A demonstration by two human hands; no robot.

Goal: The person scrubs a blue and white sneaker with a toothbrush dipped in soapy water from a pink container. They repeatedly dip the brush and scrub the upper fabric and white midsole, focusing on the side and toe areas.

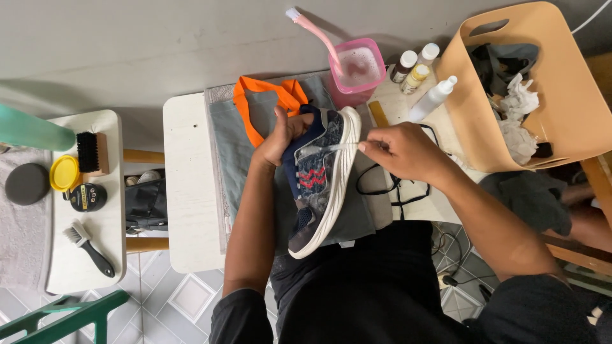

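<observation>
Shoe [319, 185] on cloth [233, 146], tub [357, 71] behind, basket [574, 108] right.

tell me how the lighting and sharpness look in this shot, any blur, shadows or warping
Head view: even, soft light with no harsh glare; the shoe held by the left hand is sharp, while the clear brush at the right hand is slightly smeared; the pink tub and the white table cast soft shadows onto the grey floor; the wide lens bends the edges, curving the tan basket.

At centre we see a white table [188, 191] bearing a grey cloth [233, 150], pink tub [357, 70], bottles [417, 73] and black laces [389, 188]. At left, our side table [95, 255] carries brushes [89, 248] and tins [86, 196].
</observation>
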